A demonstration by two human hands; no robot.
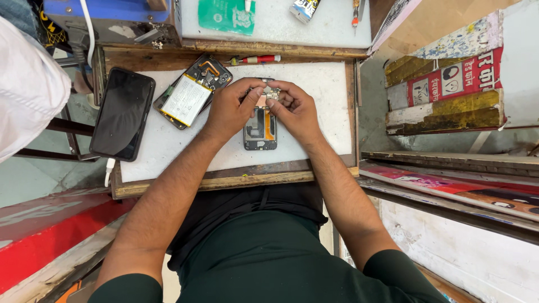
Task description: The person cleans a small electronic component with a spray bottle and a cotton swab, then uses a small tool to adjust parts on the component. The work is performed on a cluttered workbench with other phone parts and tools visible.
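White work board [314, 101] on a wooden bench carries an opened phone frame [260, 126], long axis running away from the person. Left hand [230, 109] and right hand [296, 109] pinch its top end, fingertips closed. Red-and-yellow sign [449, 87] right; green packet [227, 15] above.

Hands [264, 109] hide top of opened phone [260, 130]; small part betw. fingertips too tiny to ID.
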